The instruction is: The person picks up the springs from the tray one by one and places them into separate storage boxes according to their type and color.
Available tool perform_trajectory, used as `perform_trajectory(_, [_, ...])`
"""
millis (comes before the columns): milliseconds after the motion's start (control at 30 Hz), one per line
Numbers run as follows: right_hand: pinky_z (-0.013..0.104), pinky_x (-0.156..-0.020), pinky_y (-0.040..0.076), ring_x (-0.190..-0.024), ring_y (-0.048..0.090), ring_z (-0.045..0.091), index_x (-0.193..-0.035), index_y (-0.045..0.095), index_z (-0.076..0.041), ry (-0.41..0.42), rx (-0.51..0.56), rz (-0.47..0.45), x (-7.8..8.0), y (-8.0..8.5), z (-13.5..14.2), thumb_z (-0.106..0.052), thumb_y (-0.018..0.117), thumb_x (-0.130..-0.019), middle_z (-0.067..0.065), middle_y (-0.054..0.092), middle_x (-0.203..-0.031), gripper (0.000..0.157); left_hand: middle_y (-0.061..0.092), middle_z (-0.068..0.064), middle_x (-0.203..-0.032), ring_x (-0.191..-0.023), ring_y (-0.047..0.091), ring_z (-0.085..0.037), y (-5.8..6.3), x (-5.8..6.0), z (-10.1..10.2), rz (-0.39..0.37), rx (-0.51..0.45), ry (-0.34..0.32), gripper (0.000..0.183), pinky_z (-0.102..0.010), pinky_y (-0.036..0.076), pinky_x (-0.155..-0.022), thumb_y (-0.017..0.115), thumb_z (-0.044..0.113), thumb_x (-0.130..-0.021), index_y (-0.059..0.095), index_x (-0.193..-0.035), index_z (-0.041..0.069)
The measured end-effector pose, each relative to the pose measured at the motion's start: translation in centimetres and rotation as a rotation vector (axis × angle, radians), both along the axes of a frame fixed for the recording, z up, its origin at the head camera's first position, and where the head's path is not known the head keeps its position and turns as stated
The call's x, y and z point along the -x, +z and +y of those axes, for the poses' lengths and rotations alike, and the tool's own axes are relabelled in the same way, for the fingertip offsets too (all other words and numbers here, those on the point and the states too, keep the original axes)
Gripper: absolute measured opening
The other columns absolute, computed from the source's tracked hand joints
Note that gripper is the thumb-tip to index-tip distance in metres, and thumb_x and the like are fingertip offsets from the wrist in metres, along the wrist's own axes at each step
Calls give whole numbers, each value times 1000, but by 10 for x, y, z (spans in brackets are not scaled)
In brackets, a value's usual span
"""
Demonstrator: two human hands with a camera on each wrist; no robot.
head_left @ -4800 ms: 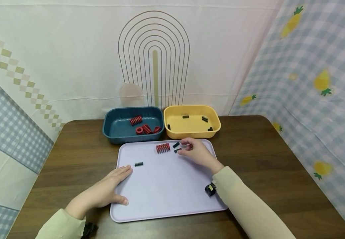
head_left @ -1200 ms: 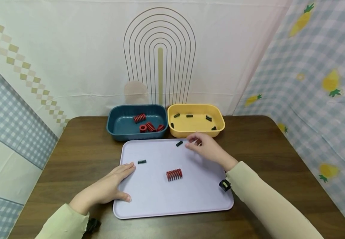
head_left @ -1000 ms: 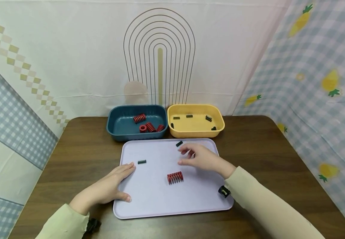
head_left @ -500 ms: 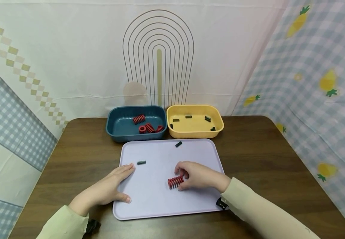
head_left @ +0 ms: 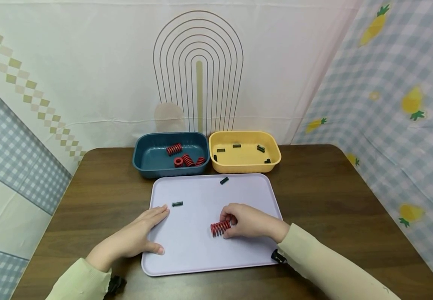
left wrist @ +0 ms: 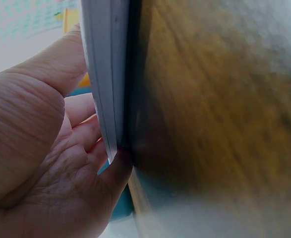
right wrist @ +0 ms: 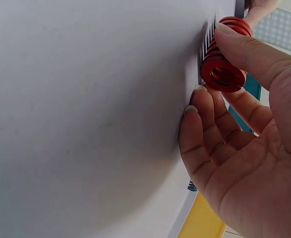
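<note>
Both hands low: right hand (head_left: 252, 221) fingers pinch red spring (head_left: 220, 228), left hand (head_left: 134, 239) fingers flat

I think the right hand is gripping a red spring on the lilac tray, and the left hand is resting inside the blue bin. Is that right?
Not quite. The right hand does grip the red spring on the lilac tray, but the left hand rests on the tray's left edge, not inside the blue bin. The head view shows it.

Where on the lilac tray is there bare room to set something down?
Free: the near strip of the lilac tray below the red spring, and its middle between both black springs. Crowded: around the right hand gripping the red spring.
</note>
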State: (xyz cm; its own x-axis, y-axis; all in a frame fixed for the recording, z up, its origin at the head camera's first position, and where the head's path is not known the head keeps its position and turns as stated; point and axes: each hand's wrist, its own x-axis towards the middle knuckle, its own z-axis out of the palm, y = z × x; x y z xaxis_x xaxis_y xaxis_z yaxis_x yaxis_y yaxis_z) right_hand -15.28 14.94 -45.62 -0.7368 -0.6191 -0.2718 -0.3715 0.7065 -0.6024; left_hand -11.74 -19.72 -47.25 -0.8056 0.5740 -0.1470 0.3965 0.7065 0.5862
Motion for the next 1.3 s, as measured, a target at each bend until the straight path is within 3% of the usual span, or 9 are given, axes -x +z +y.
perform_trajectory(800, [29, -64, 46, -72, 53, 9, -92, 65, -20, -52, -5, 36, 5, 1, -7, -37, 75, -84, -8, 58, -78, 21, 28, -14, -156, -142, 22, -37, 0, -1, 0, 4, -2, -6, 100, -56, 21, -112, 83, 44, -72, 36, -148, 1])
perform_trajectory(1067, [30, -61, 47, -68, 55, 11, -88, 63, -21, -103, 22, 52, 23, 12, -9, -35, 75, -85, -5, 59, -76, 18, 27, -14, -156, -142, 21, -37, 0, 0, 0, -2, -4, -4, 100, -55, 21, -112, 82, 45, -72, 35, -148, 2])
perform_trajectory(1300, [30, -55, 46, -63, 53, 13, -88, 63, -18, -247, 135, 123, 44, 24, -26, -36, 74, -85, 0, 59, -76, 22, 28, -14, -155, -142, 21, -37, 2, -1, 0, -1, -13, -5, 99, -55, 21, -112, 83, 42, -72, 36, -148, 0])
